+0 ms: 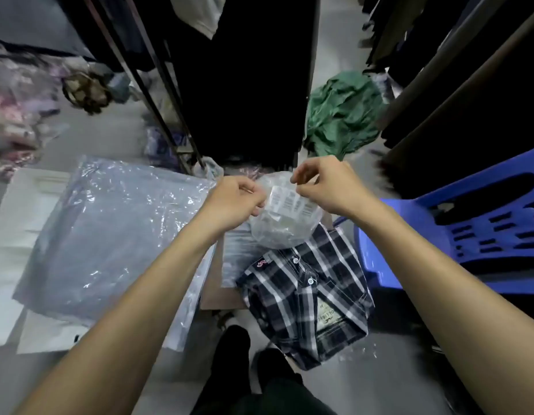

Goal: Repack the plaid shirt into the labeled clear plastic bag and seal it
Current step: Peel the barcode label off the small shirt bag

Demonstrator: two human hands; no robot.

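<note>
The folded plaid shirt (304,301), dark blue with white checks, lies on the floor in front of my legs, collar toward me. Above its far end I hold the clear plastic bag (285,226), crumpled, with white barcode labels on it. My left hand (233,202) pinches the bag's top edge on the left. My right hand (325,187) pinches the same edge on the right, beside the labels. The shirt is outside the bag, and the bag's lower part hangs over the shirt's far end.
A large plastic-wrapped garment (110,235) lies on white sheets at the left. A blue plastic chair (469,232) stands at the right. A green cloth (343,115) lies beyond it. Dark hanging clothes and a rack (158,85) fill the middle back.
</note>
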